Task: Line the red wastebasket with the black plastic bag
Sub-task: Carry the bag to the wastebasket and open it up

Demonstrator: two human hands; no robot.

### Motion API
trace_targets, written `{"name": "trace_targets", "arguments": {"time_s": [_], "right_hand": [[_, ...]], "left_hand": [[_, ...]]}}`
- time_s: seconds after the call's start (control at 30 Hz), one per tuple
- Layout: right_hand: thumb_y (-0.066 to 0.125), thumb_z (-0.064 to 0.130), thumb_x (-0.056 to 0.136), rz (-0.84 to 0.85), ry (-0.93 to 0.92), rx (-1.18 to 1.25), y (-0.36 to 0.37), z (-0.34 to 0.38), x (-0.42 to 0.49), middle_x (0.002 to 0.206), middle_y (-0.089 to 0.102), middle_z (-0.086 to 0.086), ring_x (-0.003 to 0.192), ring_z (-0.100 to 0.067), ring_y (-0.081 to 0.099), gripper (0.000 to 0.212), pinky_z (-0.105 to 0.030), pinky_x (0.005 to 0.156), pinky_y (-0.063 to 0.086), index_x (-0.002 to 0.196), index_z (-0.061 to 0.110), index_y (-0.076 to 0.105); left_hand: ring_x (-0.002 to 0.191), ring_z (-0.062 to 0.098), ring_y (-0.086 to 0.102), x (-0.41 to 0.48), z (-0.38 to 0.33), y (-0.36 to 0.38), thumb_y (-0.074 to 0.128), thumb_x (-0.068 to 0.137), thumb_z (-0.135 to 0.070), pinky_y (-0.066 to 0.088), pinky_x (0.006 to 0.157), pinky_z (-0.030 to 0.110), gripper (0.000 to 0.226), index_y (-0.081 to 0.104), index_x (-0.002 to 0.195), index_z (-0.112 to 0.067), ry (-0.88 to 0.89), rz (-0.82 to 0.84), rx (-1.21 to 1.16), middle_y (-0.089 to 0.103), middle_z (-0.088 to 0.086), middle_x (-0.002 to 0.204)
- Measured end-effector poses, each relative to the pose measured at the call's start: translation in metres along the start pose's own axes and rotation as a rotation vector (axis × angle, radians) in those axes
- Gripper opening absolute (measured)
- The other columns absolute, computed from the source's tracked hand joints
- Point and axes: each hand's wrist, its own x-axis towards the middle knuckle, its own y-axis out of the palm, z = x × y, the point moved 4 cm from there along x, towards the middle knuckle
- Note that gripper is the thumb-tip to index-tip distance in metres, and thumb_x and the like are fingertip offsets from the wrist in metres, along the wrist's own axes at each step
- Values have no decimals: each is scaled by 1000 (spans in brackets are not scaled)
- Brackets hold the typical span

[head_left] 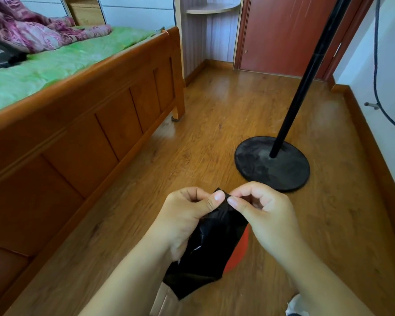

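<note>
**Head view: both hands working the mouth of the bag open**

The left hand (187, 215) and the right hand (263, 210) are held close together in front of the person, each with thumb and forefinger pinched shut on the top edge of the thin, glossy black plastic bag (211, 245). The pinches nearly touch. The bag hangs down from them as a narrow, creased strip, not yet opened out, its lower end slanting toward the left forearm.

Behind and below the bag, a curved sliver of the round red plastic wastebasket (238, 254) shows on the brown wooden plank floor (214, 124); most of it is hidden.

The step in hand looks like separating the two layers at the mouth. It should go best by rubbing the film between the fingertips until the layers slip, then drawing the hands apart gently, since film this thin probably tears or stretches easily.
</note>
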Motion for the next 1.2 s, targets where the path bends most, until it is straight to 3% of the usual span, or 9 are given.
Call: {"name": "trace_targets", "arguments": {"time_s": [0.2, 0.37, 0.53, 0.7, 0.83, 1.0, 1.2], "right_hand": [[64, 8, 78, 2, 17, 52, 1, -2, 0, 70, 68, 10, 65, -2, 60, 19, -13, 61, 46, 67, 23, 66], [62, 11, 80, -34, 42, 50, -1, -7, 1, 72, 67, 2, 68, -18, 61, 19, -30, 63, 50, 69, 26, 65], [63, 2, 79, 81, -19, 89, 4, -1, 0, 81, 68, 25, 80, 4, 62, 29, -7, 68, 45, 83, 30, 65], [63, 2, 79, 17, -49, 84, 3, 1, 0, 74, 67, 18, 69, 3, 60, 26, -8, 61, 44, 72, 27, 65], [61, 6, 81, 20, -9, 177, 3, -1, 0, 68, 65, 9, 63, -4, 57, 21, -18, 59, 46, 70, 23, 65], [57, 2, 83, 5, 45, 339, 4, -4, 0, 63, 64, 11, 62, -1, 60, 19, -14, 58, 49, 70, 15, 64], [56, 2, 85, -196, 107, 318, -14, -21, 8, 61, 62, 18, 60, 4, 54, 37, -11, 59, 47, 66, 32, 65]], "left_hand": [[40, 10, 56, 1, 1, 0, 73, 59, -25, 44, 41, 17, 21, 58, 49, -15, -17, 26, 10, 61, 0, 46], [43, 11, 59, 2, 1, 2, 72, 57, -16, 46, 43, 18, 10, 64, 51, -15, -16, 40, -7, 63, 2, 48], [43, 14, 60, 2, 1, 2, 73, 53, -11, 48, 42, 20, 12, 61, 52, -10, 8, -4, -52, 63, 6, 48], [43, 15, 61, 0, 1, 6, 75, 50, -15, 48, 42, 19, 15, 61, 46, -14, -8, 25, -74, 63, 5, 47], [41, 14, 60, -1, 0, 6, 72, 55, -14, 48, 42, 18, 16, 57, 50, -12, -32, 34, -125, 63, 4, 47], [43, 13, 58, -3, 0, 7, 72, 57, -19, 48, 41, 20, 18, 55, 51, -15, -73, 82, -138, 62, 4, 49], [39, 12, 49, 1, -3, -4, 72, 60, -19, 43, 38, 17, 22, 52, 54, -12, -20, -2, -105, 50, 2, 44]]}}
